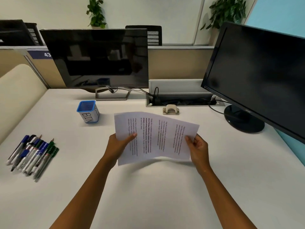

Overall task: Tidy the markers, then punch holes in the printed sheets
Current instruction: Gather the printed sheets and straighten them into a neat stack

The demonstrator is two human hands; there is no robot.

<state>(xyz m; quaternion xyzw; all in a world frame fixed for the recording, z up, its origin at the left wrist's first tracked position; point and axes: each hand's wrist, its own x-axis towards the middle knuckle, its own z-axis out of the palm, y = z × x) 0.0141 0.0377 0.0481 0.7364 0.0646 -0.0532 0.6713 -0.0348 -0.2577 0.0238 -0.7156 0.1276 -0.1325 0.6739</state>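
Printed sheets point(155, 138) with lines of text are lifted above the white desk point(148, 192), turned sideways. My left hand point(118, 145) grips their left edge, thumb on top. My right hand point(198, 148) pinches the right edge. Several blue, green and black markers and pencils point(31, 156) lie bunched on the desk at the left. A blue mesh cup point(88, 111) labelled BIN stands behind the sheets to the left. A small beige hole punch point(171, 109) sits behind the sheets, near the cable tray.
A dark monitor point(99, 58) stands at the back centre and a second one point(257, 76) at the right, its round base point(242, 119) on the desk. An open cable tray point(179, 100) lies between them. A beige partition point(16, 90) bounds the left.
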